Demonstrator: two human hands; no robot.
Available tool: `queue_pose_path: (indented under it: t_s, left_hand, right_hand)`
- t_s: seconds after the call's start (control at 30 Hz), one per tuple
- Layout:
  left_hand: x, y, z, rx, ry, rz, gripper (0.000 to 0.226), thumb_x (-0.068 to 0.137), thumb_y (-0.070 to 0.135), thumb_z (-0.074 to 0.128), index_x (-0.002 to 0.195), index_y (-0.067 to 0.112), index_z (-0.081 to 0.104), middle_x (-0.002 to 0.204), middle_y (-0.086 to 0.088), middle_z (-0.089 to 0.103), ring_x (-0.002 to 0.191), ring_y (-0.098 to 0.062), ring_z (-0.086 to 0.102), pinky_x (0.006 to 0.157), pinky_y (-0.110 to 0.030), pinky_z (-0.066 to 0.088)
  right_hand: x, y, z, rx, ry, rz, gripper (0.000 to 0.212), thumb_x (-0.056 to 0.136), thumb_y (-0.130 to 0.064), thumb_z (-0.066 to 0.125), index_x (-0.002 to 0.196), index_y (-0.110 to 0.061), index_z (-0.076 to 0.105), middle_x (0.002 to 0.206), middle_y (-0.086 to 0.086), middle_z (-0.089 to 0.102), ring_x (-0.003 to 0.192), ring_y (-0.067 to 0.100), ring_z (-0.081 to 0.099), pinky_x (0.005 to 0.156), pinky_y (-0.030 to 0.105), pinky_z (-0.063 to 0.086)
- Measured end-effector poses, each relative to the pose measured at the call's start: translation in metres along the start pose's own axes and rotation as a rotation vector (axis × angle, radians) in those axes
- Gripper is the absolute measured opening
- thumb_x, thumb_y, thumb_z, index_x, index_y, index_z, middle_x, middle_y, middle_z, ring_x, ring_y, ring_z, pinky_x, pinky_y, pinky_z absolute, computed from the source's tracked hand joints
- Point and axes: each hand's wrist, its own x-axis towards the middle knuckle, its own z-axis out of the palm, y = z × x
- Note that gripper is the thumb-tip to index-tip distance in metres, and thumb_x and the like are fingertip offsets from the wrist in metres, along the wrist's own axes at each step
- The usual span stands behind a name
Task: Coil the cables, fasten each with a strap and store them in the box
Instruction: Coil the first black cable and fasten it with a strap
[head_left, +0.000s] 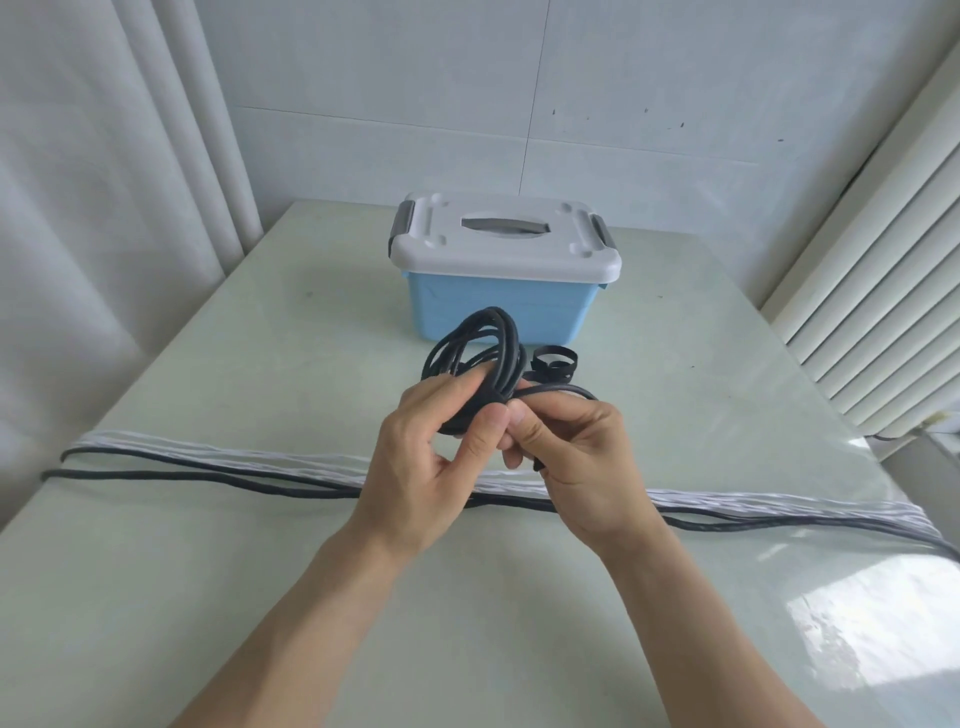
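Gripping coiled cable (480, 353), both hands mid-table (208, 332).

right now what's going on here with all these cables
A person is bundling a black coiled cable above the table. The left hand grips the coil while the right hand pinches its loose end. Spare black straps lie just behind, in front of the blue box, whose grey lid is on. More black cables and white cables lie stretched across the table, uncoiled.
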Motion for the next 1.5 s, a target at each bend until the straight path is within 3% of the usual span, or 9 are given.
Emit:
queue_pose_path:
  t_s: [0.17,0.27,0.43,0.6,0.8,0.97,1.3,1.4,1.5]
  left_hand:
    - [0.000,-0.001,-0.001,-0.049,0.026,-0.082,0.021,0.098,0.034,0.053,0.114,0.032,0.066,0.091,0.007,0.069,0.091,-0.015,0.066,0.082,-0.026,0.051]
    - [-0.001,-0.004,0.002,-0.045,0.020,-0.101,0.024,0.098,0.033,0.052,0.120,0.032,0.063,0.097,0.009,0.070,0.096,-0.014,0.066,0.083,-0.019,0.049]
    - [-0.002,-0.014,0.002,0.076,0.056,-0.083,0.036,0.095,0.037,0.055,0.124,0.017,0.066,0.095,0.007,0.068,0.092,-0.017,0.063,0.081,-0.023,0.050]
    - [-0.003,-0.015,0.006,0.180,0.072,-0.020,0.037,0.095,0.033,0.057,0.124,0.011,0.066,0.086,0.002,0.066,0.082,-0.014,0.057,0.080,-0.031,0.051]
    - [-0.001,-0.015,0.005,0.233,-0.024,0.066,0.042,0.100,0.025,0.048,0.139,0.010,0.054,0.087,0.002,0.062,0.083,-0.014,0.056,0.094,-0.027,0.042]
    - [-0.001,-0.017,0.003,0.266,-0.099,0.080,0.046,0.101,0.022,0.043,0.145,0.009,0.048,0.091,0.000,0.059,0.090,-0.016,0.055,0.100,-0.027,0.037]
    - [-0.003,-0.020,0.009,0.354,-0.141,0.172,0.045,0.098,0.022,0.048,0.142,0.011,0.051,0.085,0.011,0.042,0.083,-0.008,0.044,0.092,-0.035,0.040]
    - [-0.002,-0.017,0.009,0.348,-0.137,0.184,0.043,0.099,0.027,0.048,0.140,0.013,0.053,0.082,0.012,0.041,0.080,-0.004,0.040,0.090,-0.034,0.040]
    - [-0.001,-0.016,0.006,0.340,-0.125,0.186,0.040,0.099,0.029,0.051,0.135,0.014,0.059,0.077,0.010,0.046,0.076,-0.004,0.042,0.087,-0.035,0.041]
  right_hand:
    - [-0.001,-0.012,0.003,-0.090,0.070,0.036,0.016,0.086,-0.010,0.071,0.082,0.005,0.074,0.067,0.012,0.071,0.051,0.015,0.060,0.050,0.023,0.049]
    - [-0.003,-0.023,-0.005,-0.237,0.000,0.102,0.015,0.092,-0.010,0.069,0.085,0.002,0.074,0.068,0.008,0.071,0.049,0.015,0.061,0.050,0.023,0.049]
    - [-0.007,-0.029,-0.015,-0.377,-0.080,0.195,0.022,0.096,-0.017,0.064,0.079,-0.007,0.072,0.058,0.001,0.064,0.048,0.017,0.061,0.053,0.028,0.050]
    - [-0.008,-0.028,-0.014,-0.530,-0.180,0.156,0.031,0.101,-0.020,0.056,0.071,-0.013,0.061,0.051,-0.005,0.055,0.045,0.013,0.054,0.050,0.022,0.042]
    - [-0.009,-0.025,-0.011,-0.362,-0.194,0.097,0.028,0.100,-0.024,0.050,0.077,-0.011,0.058,0.055,0.008,0.050,0.052,0.018,0.046,0.053,0.023,0.041]
    - [-0.008,-0.022,-0.012,-0.287,-0.216,0.095,0.025,0.098,-0.024,0.047,0.083,-0.009,0.058,0.060,-0.002,0.053,0.053,0.014,0.050,0.057,0.023,0.045]
    - [-0.006,-0.025,-0.020,-0.343,-0.207,0.153,0.025,0.099,-0.024,0.051,0.081,-0.010,0.061,0.059,-0.006,0.055,0.053,0.015,0.048,0.056,0.029,0.044]
    - [-0.006,-0.023,-0.021,-0.328,-0.166,0.158,0.029,0.104,-0.015,0.051,0.082,0.000,0.061,0.058,-0.002,0.055,0.051,0.018,0.043,0.052,0.032,0.036]
    - [-0.005,-0.022,-0.018,-0.282,-0.122,0.176,0.031,0.103,-0.017,0.053,0.081,0.004,0.062,0.054,-0.001,0.051,0.048,0.018,0.036,0.045,0.025,0.028]
